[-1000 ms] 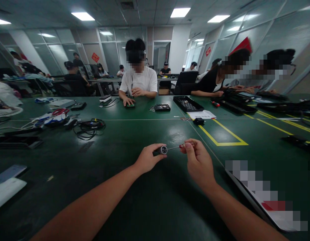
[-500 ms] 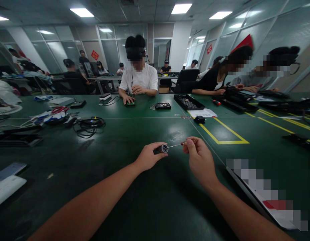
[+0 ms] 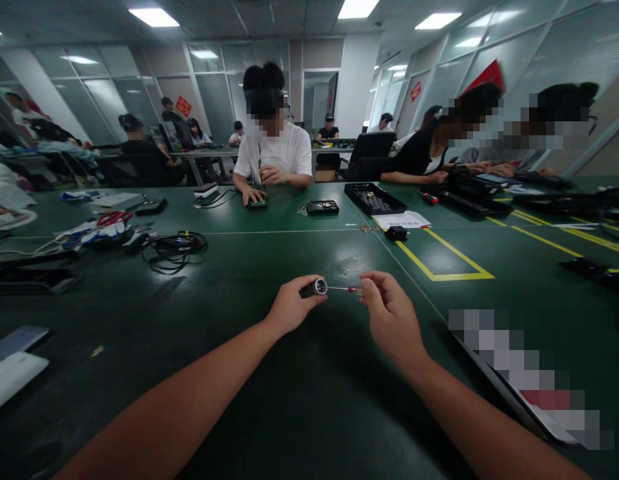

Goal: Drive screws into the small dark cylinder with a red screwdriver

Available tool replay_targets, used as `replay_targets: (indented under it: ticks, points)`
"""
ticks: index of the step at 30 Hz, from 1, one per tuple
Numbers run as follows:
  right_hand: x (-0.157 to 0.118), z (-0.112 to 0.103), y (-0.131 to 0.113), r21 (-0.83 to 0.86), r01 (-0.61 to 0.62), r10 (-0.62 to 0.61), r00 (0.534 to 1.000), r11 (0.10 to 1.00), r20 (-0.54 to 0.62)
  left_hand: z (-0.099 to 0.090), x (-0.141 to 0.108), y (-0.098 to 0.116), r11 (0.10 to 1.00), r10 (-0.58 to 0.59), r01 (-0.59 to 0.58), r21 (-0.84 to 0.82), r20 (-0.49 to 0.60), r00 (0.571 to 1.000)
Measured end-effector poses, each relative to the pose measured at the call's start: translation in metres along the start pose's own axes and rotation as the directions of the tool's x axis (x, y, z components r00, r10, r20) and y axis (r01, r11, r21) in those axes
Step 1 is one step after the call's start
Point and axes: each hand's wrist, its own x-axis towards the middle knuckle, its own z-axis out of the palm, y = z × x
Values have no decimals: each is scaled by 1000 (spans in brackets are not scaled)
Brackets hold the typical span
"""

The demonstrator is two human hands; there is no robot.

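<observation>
My left hand (image 3: 293, 305) is closed around a dark flashlight-like tube (image 3: 320, 287), its round silver-rimmed end facing me and slightly right. In my right hand (image 3: 389, 313), thumb and fingers pinch the reddish handle of a thin screwdriver (image 3: 350, 289). The metal shaft points left, and its end is at the tube's rim; whether the tip is inside the opening I cannot tell. Both hands are above the dark green table (image 3: 309, 400).
A white-edged board or device (image 3: 489, 373) lies at right. Coiled black cables (image 3: 175, 250) and a phone (image 3: 19, 347) are at left. Across the table, a person in white (image 3: 274, 153) handles a small green board. A black tray (image 3: 374, 199) holds small parts.
Both hands, with the tube and the screwdriver, have shifted slightly left in view. The screwdriver is more level, and the gap between the hands has narrowed a little.
</observation>
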Motion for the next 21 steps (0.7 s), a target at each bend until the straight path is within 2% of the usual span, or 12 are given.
replay_targets:
  ticks: [3, 7, 10, 16, 21]
  points:
    - [1, 0, 2, -15, 9, -9, 999, 1000, 34, -1, 1, 0, 1000, -29, 28, -13, -19, 999]
    - [1, 0, 3, -37, -62, 65, 995, 997, 80, 0, 2, -2, 1000, -18, 18, -6, -24, 1000]
    - [1, -1, 6, -70, -42, 47, 996, 997, 73, 1, 1, -3, 1000, 6, -6, 18, -16, 1000]
    - [1, 0, 11, -25, -16, 18, 997, 1000, 73, -1, 0, 0, 998, 25, -24, 66, -3, 1000]
    - [3, 0, 9, -100, -28, 35, 997, 995, 69, 1, -1, -3, 995, 59, -58, 83, -7, 998]
